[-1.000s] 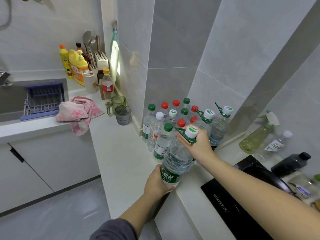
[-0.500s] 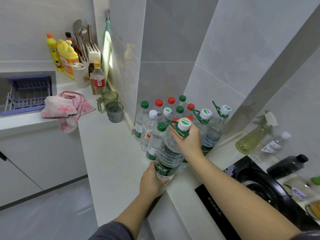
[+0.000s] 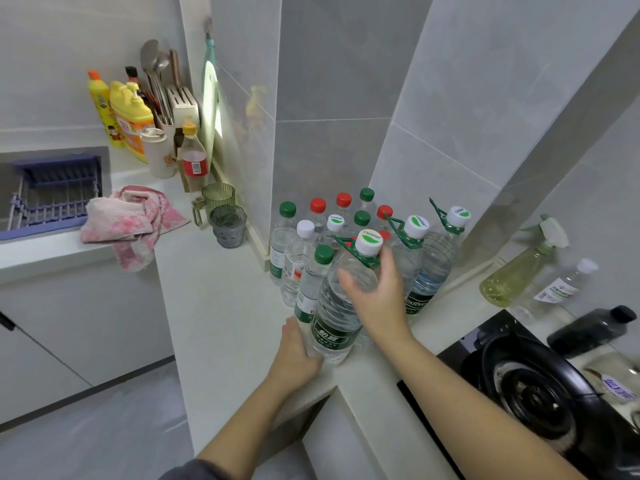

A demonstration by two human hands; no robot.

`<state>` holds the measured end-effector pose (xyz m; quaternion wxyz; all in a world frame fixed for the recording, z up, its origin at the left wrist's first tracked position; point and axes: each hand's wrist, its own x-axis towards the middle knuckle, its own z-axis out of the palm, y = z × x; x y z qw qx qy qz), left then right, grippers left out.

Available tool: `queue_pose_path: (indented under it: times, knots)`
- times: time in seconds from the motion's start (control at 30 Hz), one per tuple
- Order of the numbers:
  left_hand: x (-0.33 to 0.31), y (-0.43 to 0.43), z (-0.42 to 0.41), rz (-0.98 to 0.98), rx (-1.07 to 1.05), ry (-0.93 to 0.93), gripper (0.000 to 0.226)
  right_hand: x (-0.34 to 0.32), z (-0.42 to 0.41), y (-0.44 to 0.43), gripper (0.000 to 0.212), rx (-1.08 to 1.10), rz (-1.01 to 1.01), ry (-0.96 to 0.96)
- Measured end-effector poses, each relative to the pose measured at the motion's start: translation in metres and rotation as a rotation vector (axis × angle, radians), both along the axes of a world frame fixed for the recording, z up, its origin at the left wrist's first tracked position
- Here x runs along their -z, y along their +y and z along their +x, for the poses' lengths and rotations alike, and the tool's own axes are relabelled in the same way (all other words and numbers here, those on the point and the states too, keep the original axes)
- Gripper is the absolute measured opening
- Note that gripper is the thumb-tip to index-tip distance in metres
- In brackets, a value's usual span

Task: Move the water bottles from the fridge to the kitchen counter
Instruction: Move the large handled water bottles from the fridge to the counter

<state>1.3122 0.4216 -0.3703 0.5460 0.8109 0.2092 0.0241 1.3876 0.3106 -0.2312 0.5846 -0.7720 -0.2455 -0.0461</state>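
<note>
your left hand [image 3: 298,351] grips the base of the clear plastic water bottle [image 3: 334,329], right hand [image 3: 377,289] its shoulder; cap [image 3: 369,241] leans toward 1 o'clock.

Both forearms reach forward; left hand [image 3: 294,355] curls its fingers low, right hand [image 3: 377,289] cups higher.

The big water bottle [image 3: 341,306] is clear, ribbed plastic with a glossy green label, a smooth white plastic cap and a green plastic carry loop. The smaller bottles [image 3: 294,265] behind it are the same clear plastic. The counter [image 3: 214,306] looks pale, smooth and matt. The wall tiles [image 3: 329,81] are grey with a soft sheen. The towel [image 3: 128,220] is pink, nubbly cloth. The ladles [image 3: 150,55] are shiny metal, and the hob [image 3: 450,386] is glossy black.
</note>
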Motion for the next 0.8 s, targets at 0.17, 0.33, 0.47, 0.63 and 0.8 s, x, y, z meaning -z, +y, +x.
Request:
queue_pose_path:
  times: [0.17, 0.33, 0.47, 0.63, 0.8]
  knots:
    - [-0.019, 0.044, 0.028, -0.298, -0.291, -0.016, 0.072, 0.053, -0.031, -0.023, 0.092, 0.179, -0.111, -0.038]
    - [-0.032, 0.049, 0.072, -0.474, -0.385, -0.266, 0.053, 0.103, -0.049, -0.022, 0.098, 0.329, -0.157, 0.103]
    - [-0.025, 0.053, 0.106, -0.553, -0.501, -0.243, 0.055, 0.131, -0.049, -0.01, 0.118, 0.381, -0.115, 0.204]
    - [-0.011, 0.059, 0.132, -0.75, -0.552, -0.219, 0.061, 0.155, -0.042, -0.005, 0.135, 0.311, 0.102, 0.406]
    - [-0.007, 0.059, 0.137, -0.721, -0.56, -0.291, 0.057, 0.163, -0.036, -0.002, 0.136, 0.306, 0.084, 0.394]
